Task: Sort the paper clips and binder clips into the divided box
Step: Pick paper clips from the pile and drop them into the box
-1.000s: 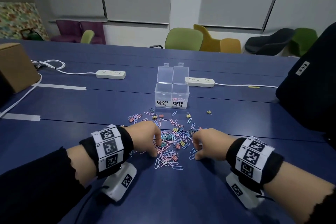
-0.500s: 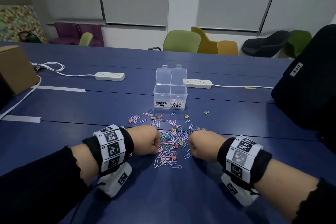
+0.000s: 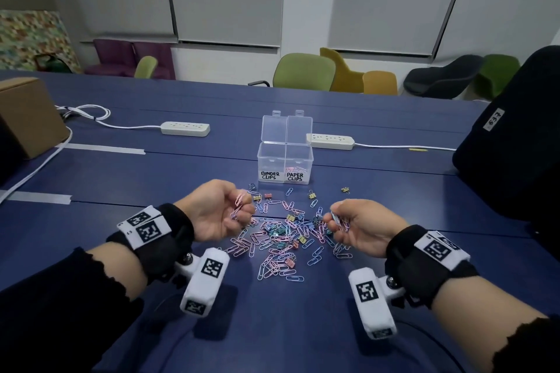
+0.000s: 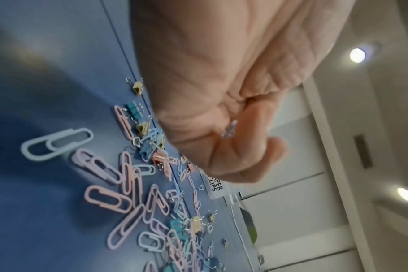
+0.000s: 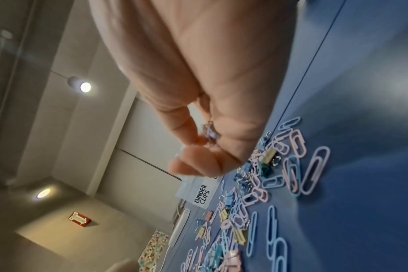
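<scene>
A heap of pastel paper clips and small binder clips (image 3: 283, 235) lies on the blue table (image 3: 151, 179). Behind it stands the clear divided box (image 3: 285, 162), lid up, labelled BINDER CLIPS on the left and PAPER CLIPS on the right; some paper clips lie in the right half. My left hand (image 3: 222, 209) is raised palm-up at the heap's left and holds a bunch of pink paper clips (image 3: 239, 204). My right hand (image 3: 353, 222), at the heap's right, grips a bunch of paper clips (image 3: 339, 222) too. In the wrist views clip ends (image 4: 230, 129) (image 5: 210, 133) poke out between curled fingers.
Two white power strips (image 3: 185, 128) (image 3: 330, 141) with cables lie behind the box. A cardboard box (image 3: 27, 118) stands at the far left, a black bag (image 3: 515, 142) at the right. Tape strips (image 3: 103, 149) cross the left of the table. Chairs stand beyond.
Both hands closed on clips in the heap, then lifted off the table and turned palm-up, each with a bunch of paper clips.
</scene>
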Motion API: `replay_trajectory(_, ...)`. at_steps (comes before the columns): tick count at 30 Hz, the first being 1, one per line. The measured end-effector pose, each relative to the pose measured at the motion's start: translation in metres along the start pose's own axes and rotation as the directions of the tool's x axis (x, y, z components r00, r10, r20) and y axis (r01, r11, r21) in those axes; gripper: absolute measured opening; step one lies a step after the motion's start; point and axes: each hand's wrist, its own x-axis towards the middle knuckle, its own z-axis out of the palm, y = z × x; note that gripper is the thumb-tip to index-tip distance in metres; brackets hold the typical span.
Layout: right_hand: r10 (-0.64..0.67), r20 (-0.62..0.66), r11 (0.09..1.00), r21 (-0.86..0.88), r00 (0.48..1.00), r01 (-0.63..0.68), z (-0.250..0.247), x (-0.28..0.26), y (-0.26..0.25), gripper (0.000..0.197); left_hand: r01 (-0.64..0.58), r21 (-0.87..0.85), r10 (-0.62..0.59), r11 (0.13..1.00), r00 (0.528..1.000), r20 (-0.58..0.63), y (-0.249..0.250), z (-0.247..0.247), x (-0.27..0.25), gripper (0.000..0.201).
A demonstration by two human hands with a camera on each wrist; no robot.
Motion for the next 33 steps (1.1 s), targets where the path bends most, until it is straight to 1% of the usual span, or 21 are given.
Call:
replay_trajectory(2, 0.010, -0.003, 1.000, 0.002, 1.000, -0.010, 0.002, 0.000, -0.001, 0.013, -0.018, -0.037, 0.019, 0.999, 1.000, 0.023, 0.001, -0.004, 0.002, 0.017)
replay_trajectory(4, 0.025, 0.023, 0.998, -0.060, 0.999, -0.023, 0.003, 0.001, -0.001, 0.013, -0.008, -0.027, 0.009, 1.000, 0.999, 0.034, 0.000, -0.007, 0.005, 0.020)
replay_trajectory(5, 0.016, 0.029, 0.989, -0.144, 0.999, -0.012, 0.004, 0.003, 0.000, 0.018, 0.006, -0.002, -0.006, 1.000, 0.999, 0.036, -0.001, -0.006, 0.006, 0.020)
replay_trajectory(6, -0.009, 0.030, 0.956, -0.292, 1.000, 0.017, 0.005, 0.004, 0.001, 0.023, 0.023, 0.050, -0.024, 0.998, 0.999, 0.030, -0.002, -0.005, 0.007, 0.019)
replay_trajectory(7, -0.043, 0.033, 0.867, -0.496, 0.999, 0.054, 0.007, 0.004, 0.001, 0.027, 0.039, 0.136, -0.040, 0.990, 0.999, 0.005, -0.004, -0.002, 0.009, 0.020)
replay_trajectory(8, -0.079, 0.046, 0.700, -0.709, 0.996, 0.088, 0.009, 0.003, 0.001, 0.029, 0.055, 0.244, -0.049, 0.968, 0.998, -0.033, -0.008, 0.001, 0.010, 0.025)
replay_trajectory(9, -0.117, 0.075, 0.487, -0.865, 0.990, 0.123, 0.011, 0.002, 0.001, 0.030, 0.073, 0.358, -0.047, 0.931, 0.996, -0.081, -0.012, 0.003, 0.012, 0.030)
replay_trajectory(10, -0.140, 0.121, 0.292, -0.943, 0.983, 0.158, 0.014, 0.002, 0.002, 0.028, 0.091, 0.479, -0.036, 0.873, 0.992, -0.124, -0.016, 0.005, 0.015, 0.034)
replay_trajectory(11, -0.140, 0.161, 0.155, -0.971, 0.977, 0.182, 0.017, 0.001, 0.002, 0.023, 0.109, 0.620, -0.013, 0.777, 0.987, -0.158, -0.019, 0.006, 0.016, 0.036)
replay_trajectory(12, -0.128, 0.186, 0.064, -0.979, 0.974, 0.195, 0.021, -0.001, 0.002, 0.018, 0.128, 0.775, 0.020, 0.619, 0.984, -0.178, -0.022, 0.007, 0.016, 0.035)
replay_trajectory(13, -0.111, 0.199, -0.001, -0.980, 0.974, 0.200, 0.024, -0.002, 0.003, 0.018, 0.149, 0.897, 0.053, 0.415, 0.981, -0.187, -0.025, 0.008, 0.014, 0.033)
replay_trajectory(14, -0.097, 0.210, -0.055, -0.977, 0.973, 0.205, 0.026, -0.003, 0.005, 0.022, 0.156, 0.962, 0.075, 0.223, 0.981, -0.177, -0.027, 0.010, 0.013, 0.034)
replay_trajectory(15, -0.086, 0.212, -0.094, -0.975, 0.974, 0.204, 0.027, -0.003, 0.006, 0.026, 0.153, 0.983, 0.078, 0.101, 0.984, -0.161, -0.029, 0.013, 0.010, 0.035)
replay_trajectory(17, -0.080, 0.208, -0.141, -0.971, 0.975, 0.196, 0.029, -0.002, 0.007, 0.029, 0.131, 0.991, 0.068, -0.009, 0.989, -0.130, -0.033, 0.021, 0.007, 0.035)
replay_trajectory(18, -0.078, 0.209, -0.150, -0.969, 0.975, 0.196, 0.031, -0.002, 0.008, 0.026, 0.119, 0.992, 0.067, -0.049, 0.991, -0.116, -0.036, 0.025, 0.007, 0.034)
replay_trajectory(20, -0.075, 0.224, -0.150, -0.966, 0.972, 0.211, 0.034, -0.002, 0.008, 0.010, 0.116, 0.985, 0.076, -0.126, 0.991, -0.108, -0.039, 0.032, 0.008, 0.030)
replay_trajectory(22, -0.074, 0.237, -0.155, -0.962, 0.969, 0.224, 0.036, -0.002, 0.010, 0.002, 0.118, 0.978, 0.084, -0.174, 0.991, -0.105, -0.040, 0.036, 0.010, 0.028)
replay_trajectory(26, -0.071, 0.229, -0.183, -0.960, 0.971, 0.213, 0.036, 0.002, 0.015, 0.013, 0.080, 0.978, 0.073, -0.190, 0.995, -0.067, -0.039, 0.039, 0.013, 0.019)
replay_trajectory(29, -0.012, 0.227, -0.201, -0.955, 0.974, 0.220, 0.036, 0.002, 0.017, 0.015, 0.066, 0.979, 0.045, -0.195, 0.997, -0.058, -0.039, 0.037, 0.014, 0.014)
replay_trajectory(31, 0.022, 0.208, -0.168, -0.963, 0.978, 0.208, 0.038, -0.001, 0.017, 0.022, 0.062, 0.980, 0.032, -0.189, 0.998, -0.057, -0.039, 0.036, 0.014, 0.014)
replay_trajectory(33, 0.040, 0.178, -0.106, -0.978, 0.983, 0.181, 0.037, -0.003, 0.016, 0.025, 0.067, 0.985, 0.025, -0.158, 0.998, -0.064, -0.036, 0.034, 0.011, 0.015)
